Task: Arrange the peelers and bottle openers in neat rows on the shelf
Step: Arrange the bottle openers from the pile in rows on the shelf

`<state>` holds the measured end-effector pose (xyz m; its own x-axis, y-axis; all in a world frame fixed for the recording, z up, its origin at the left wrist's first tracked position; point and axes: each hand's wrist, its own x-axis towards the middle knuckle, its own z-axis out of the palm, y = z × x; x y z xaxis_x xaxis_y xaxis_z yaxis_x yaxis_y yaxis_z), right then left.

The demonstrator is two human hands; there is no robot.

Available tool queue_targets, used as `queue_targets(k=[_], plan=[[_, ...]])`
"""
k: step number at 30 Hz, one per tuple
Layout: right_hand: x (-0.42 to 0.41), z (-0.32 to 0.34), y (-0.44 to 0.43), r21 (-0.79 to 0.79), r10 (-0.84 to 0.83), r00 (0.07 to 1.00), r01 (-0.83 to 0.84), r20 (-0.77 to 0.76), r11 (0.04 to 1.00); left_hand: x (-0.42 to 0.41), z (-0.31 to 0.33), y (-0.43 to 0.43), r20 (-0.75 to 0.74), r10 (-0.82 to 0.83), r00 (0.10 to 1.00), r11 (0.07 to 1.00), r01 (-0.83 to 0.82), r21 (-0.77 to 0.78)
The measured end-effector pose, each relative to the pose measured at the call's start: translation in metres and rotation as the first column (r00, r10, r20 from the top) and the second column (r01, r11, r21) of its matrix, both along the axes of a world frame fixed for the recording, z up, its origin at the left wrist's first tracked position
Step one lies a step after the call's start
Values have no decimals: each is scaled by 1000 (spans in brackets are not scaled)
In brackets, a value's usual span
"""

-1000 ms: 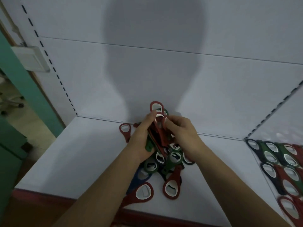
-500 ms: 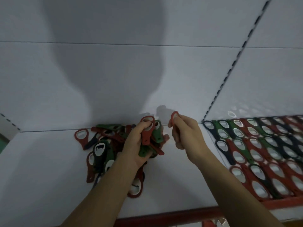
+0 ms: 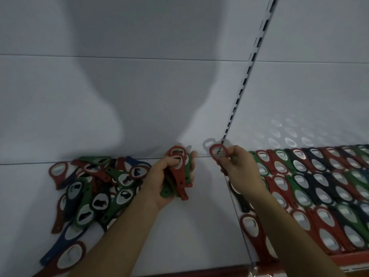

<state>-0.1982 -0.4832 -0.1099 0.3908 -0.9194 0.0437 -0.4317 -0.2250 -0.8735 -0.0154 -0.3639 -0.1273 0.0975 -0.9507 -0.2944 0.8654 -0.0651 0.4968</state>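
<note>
My left hand point(image 3: 159, 179) grips a bundle of bottle openers point(image 3: 178, 170), red and green, held upright above the white shelf point(image 3: 207, 212). My right hand point(image 3: 238, 168) pinches a single red bottle opener point(image 3: 218, 153) by its handle, ring end up, near the shelf's back edge. A loose pile of bottle openers point(image 3: 95, 190) in red, green and dark blue lies left of my left hand. On the adjoining shelf to the right, rows of bottle openers point(image 3: 323, 182) lie side by side; my right forearm hides part of their left end.
A slotted upright rail point(image 3: 246, 80) runs up the white back wall between the two shelf sections. The shelf's red front lip point(image 3: 195, 273) runs along the bottom. Bare shelf surface lies between my two arms.
The view has swung right and closer, bringing more of the ordered rows into sight. My right hand has carried the red opener away from the bundle, toward the rail. The left hand keeps its bundle.
</note>
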Motion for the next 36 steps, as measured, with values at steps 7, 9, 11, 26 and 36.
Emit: queue_targets(k=[7,9,11,26,36], plan=[[6,-10,-22,-69,96,980,-109,-173,992,-8,-12,-10,89,102,991,990,-109,86],[12,-15,-21,-51,152,955,-170,-255,984,-11,-15,-12,153,133,979,985,-148,92],[18,-21,-20,-62,168,937,-195,-305,979,-13,-19,-13,221,152,963,981,-174,85],[17,-8,-7,-156,286,953,-298,-97,942,-22,-22,-15,393,205,897,968,-246,57],[15,2,-7,-10,215,974,-216,-77,976,2,-19,-6,457,363,812,900,-432,53]])
